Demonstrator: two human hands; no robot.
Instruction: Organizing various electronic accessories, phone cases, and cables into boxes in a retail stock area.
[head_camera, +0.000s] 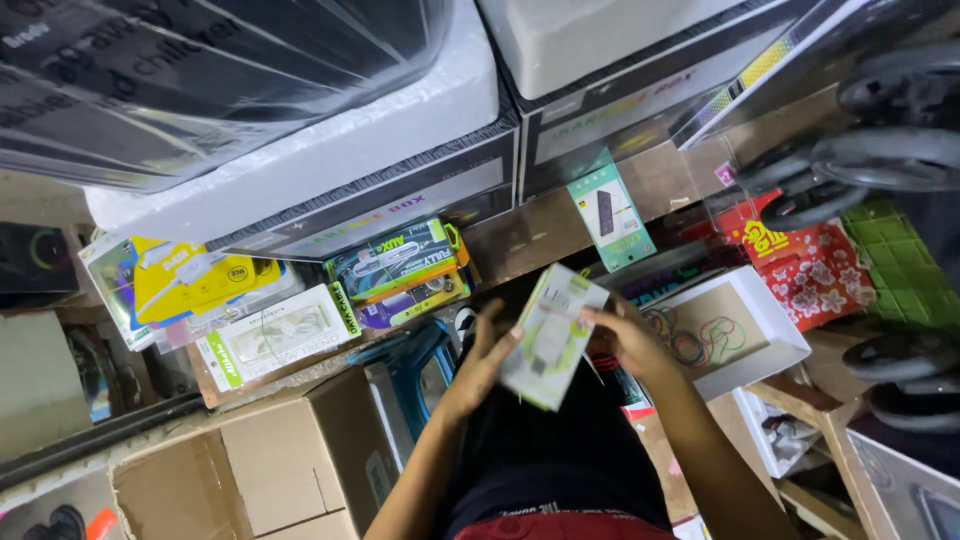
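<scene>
A: Quick check, what've you got in hand?

B: You're holding a small white-and-green blister pack (553, 335) up in front of you, above your lap, betw. both hands. Your left hand (482, 362) has fingers spread along its left edge, thumb side tucked behind; not clenched, more a loose cradle. Your right hand (622, 335) pinches the upper right edge w/ fingertips closed on the pack.

A: How's it going to handle?

B: My guess: v. light, thin card back w/ a clear plastic front. Stiff enough to keep flat, but it'll flex if you squeeze the middle. The plastic face looks glossy, so prob. slippery. Grip the card edges, not the bubble.

A: What's around you?

B: Just right of your right hand, an open white box (735, 335) w/ coloured rubber bands (705, 340) inside. Upper left, more packaged accessories: a yellow pack (195, 275), a white-and-green pack (280, 335) and a dark green pack (400, 260), lying side by side on the shelf edge. A teal card pack (612, 210) sits above yours, well apart. Cardboard carton (260, 460) lower left.
</scene>
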